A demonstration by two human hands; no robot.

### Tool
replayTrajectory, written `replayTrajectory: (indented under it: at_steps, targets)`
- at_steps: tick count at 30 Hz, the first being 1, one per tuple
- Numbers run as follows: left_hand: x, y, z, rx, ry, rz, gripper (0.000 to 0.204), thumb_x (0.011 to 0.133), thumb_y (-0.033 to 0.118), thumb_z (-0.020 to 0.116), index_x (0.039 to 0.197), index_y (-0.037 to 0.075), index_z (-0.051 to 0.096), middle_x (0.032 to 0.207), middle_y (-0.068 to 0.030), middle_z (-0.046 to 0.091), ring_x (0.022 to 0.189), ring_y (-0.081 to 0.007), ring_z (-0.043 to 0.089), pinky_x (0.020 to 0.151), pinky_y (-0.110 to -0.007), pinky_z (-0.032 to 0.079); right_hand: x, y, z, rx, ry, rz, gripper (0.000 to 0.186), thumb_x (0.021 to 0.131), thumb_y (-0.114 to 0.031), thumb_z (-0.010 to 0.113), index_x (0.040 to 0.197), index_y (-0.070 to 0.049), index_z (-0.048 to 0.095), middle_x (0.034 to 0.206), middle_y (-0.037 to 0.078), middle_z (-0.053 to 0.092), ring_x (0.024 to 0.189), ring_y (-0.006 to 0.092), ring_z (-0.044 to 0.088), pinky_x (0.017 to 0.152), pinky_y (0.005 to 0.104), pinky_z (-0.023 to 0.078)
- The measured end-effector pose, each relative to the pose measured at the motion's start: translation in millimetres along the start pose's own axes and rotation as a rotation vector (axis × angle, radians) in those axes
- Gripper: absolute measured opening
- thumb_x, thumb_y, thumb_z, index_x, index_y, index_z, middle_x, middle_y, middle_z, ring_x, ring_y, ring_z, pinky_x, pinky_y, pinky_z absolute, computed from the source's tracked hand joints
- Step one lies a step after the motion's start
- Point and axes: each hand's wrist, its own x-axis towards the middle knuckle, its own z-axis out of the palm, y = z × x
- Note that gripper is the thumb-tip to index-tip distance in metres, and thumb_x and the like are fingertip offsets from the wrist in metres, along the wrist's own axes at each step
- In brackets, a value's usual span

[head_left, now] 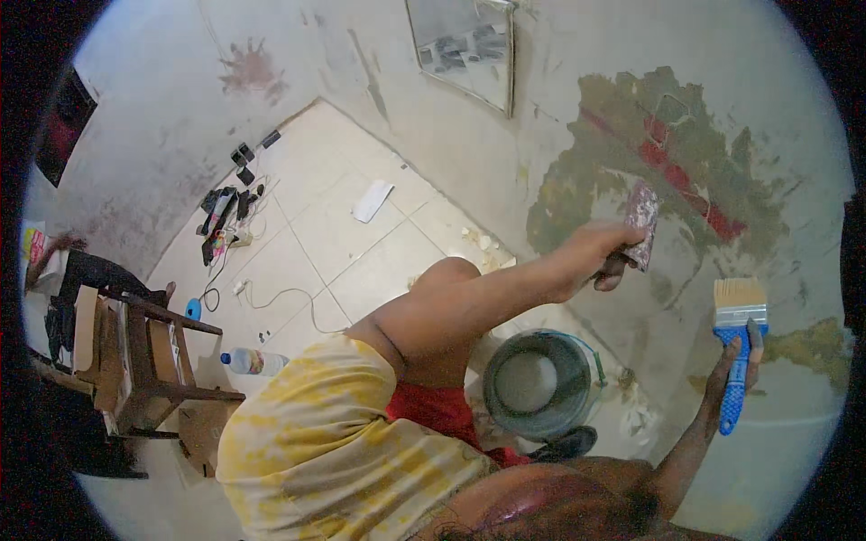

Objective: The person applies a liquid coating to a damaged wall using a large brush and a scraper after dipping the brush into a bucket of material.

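My left hand (612,260) is stretched toward the wall, its fingers closed on a mottled pinkish-white block (643,216); its exact kind is unclear. The block is in front of a rough grey-green bare patch (559,198), crossed by a red streak (672,167). On the right, my right hand (756,350) grips a wide paintbrush (735,383) by its blue handle. Pale bristles (740,292) point up and look dry, close to the wall. Below my left forearm stands a dark bucket (496,397), with greyish contents at its bottom.
Flakes of debris (483,242) lie along the wall's foot. A mirror (467,47) is on the wall. To the left are a wooden chair (162,392), a plastic bottle (254,362), cables (287,290) and black items (216,212). A white paper (373,201) lies on the tiles.
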Motion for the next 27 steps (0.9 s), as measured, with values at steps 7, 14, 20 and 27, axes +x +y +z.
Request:
replayTrajectory:
  at_steps: [7, 14, 20, 27]
  targets:
    - [7, -5, -6, -0.027, -0.002, -0.006, 0.031, 0.095, 0.037, 0.056, 0.082, 0.01, 0.055, 0.065, -0.0019, 0.051, 0.04, -0.0127, 0.038, 0.038, -0.029, 0.025, -8, 11, -6, -0.136, -0.012, 0.008, 0.042, 0.095, -0.029, 0.06, 0.125, 0.001, 0.06, 0.119, 0.015, 0.063, 0.106, 0.0267, 0.059, 0.095, 0.04, 0.047]
    - [8, -3, -6, -0.017, -0.014, 0.01, 0.029, 0.094, 0.035, 0.057, 0.082, 0.008, 0.055, 0.067, -0.0036, 0.054, 0.04, -0.0144, 0.04, 0.038, -0.03, 0.027, -13, 24, -9, 0.014, -0.064, 0.08, 0.035, 0.101, -0.02, 0.053, 0.128, 0.002, 0.054, 0.125, 0.016, 0.058, 0.111, 0.0242, 0.057, 0.09, 0.0362, 0.051]
    - [6, -1, -3, -0.016, 0.005, 0.014, 0.027, 0.096, 0.029, 0.053, 0.078, 0.008, 0.053, 0.061, -0.0003, 0.041, 0.045, -0.0113, 0.035, 0.04, -0.03, 0.03, -10, 19, -8, 0.003, -0.026, 0.1, 0.037, 0.1, -0.021, 0.053, 0.129, 0.002, 0.054, 0.126, 0.016, 0.058, 0.112, 0.0252, 0.057, 0.092, 0.0375, 0.049]
    - [3, -2, -4, -0.023, -0.009, 0.032, 0.027, 0.096, 0.033, 0.055, 0.083, 0.009, 0.054, 0.068, -0.0027, 0.053, 0.043, -0.0113, 0.039, 0.038, -0.028, 0.028, -11, 24, -6, 0.029, -0.019, 0.085, 0.037, 0.099, -0.021, 0.055, 0.128, 0.003, 0.055, 0.126, 0.017, 0.058, 0.115, 0.0256, 0.055, 0.097, 0.0383, 0.045]
